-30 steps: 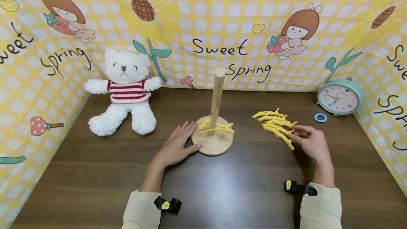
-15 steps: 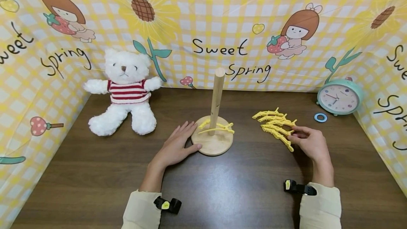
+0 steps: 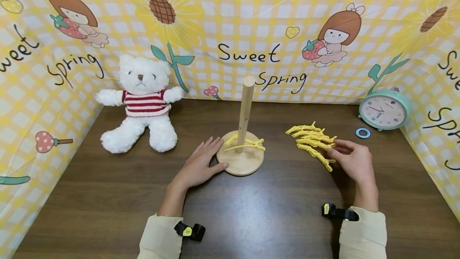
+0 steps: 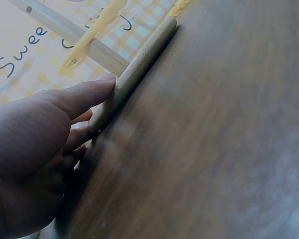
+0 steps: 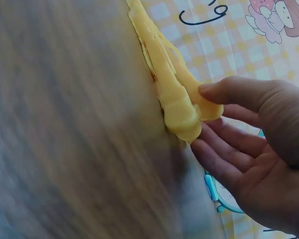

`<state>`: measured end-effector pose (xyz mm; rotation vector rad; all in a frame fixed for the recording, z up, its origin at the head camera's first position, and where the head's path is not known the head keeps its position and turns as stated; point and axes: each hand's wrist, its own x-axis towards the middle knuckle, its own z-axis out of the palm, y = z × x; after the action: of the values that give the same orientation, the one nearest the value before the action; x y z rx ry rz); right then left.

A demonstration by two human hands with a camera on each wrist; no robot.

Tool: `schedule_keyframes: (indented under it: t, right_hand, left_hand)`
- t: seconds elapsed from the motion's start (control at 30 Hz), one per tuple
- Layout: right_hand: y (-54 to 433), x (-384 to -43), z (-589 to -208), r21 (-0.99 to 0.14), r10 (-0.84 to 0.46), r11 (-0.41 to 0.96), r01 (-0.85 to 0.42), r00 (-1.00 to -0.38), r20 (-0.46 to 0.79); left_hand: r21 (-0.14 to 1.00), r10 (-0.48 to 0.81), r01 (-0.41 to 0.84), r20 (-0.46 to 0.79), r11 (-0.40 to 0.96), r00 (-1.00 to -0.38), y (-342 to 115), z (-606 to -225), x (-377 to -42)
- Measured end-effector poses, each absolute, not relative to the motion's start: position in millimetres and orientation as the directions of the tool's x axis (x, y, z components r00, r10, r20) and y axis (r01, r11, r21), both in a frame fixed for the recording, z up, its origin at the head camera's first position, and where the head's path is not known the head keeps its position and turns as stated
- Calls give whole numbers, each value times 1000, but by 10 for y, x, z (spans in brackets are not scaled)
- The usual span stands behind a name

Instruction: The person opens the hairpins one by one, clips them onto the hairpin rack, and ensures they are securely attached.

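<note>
A round wooden base with an upright post, a wooden stand, stands mid-table in the head view. Two yellow hair clips lie low around its post. My left hand rests against the base's left rim, fingers extended and thumb on its edge, as the left wrist view also shows. To the right, several yellow hair clips lie in a fanned row. My right hand pinches the wide end of one clip between thumb and fingers; another clip lies close beside it.
A white teddy bear in a striped shirt sits at the back left. A mint alarm clock stands at the back right with a small blue ring before it. Patterned cloth encloses the back and sides of the brown table.
My right hand's fingers have shifted slightly and now pinch a clip higher in the row; the lowest clip lies apart from it. My left hand and the stand have stayed put.
</note>
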<state>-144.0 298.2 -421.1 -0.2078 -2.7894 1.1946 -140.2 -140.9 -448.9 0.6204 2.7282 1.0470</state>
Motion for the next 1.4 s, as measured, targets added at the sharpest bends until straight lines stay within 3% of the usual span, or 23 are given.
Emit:
schedule_keyframes:
  t: [0.57,0.9,1.2,1.4]
  right_hand:
    - [2872,-1474,-4248,-880,285,466,-88,-927,244]
    - [2658,-1508,-4219,-779,87,532,-332,-894,440]
    - [2469,-1529,-4191,-717,21,531,-452,-839,544]
    - [2175,-1463,-3976,-669,-59,490,-559,-787,614]
  left_hand:
    - [668,426,319,3,673,-905,-1403,-4504,-1386]
    - [671,424,319,7,669,-906,-1413,-4499,-1381]
    - [671,426,318,4,670,-905,-1416,-4497,-1386]
    - [667,428,323,6,672,-904,-1412,-4499,-1399]
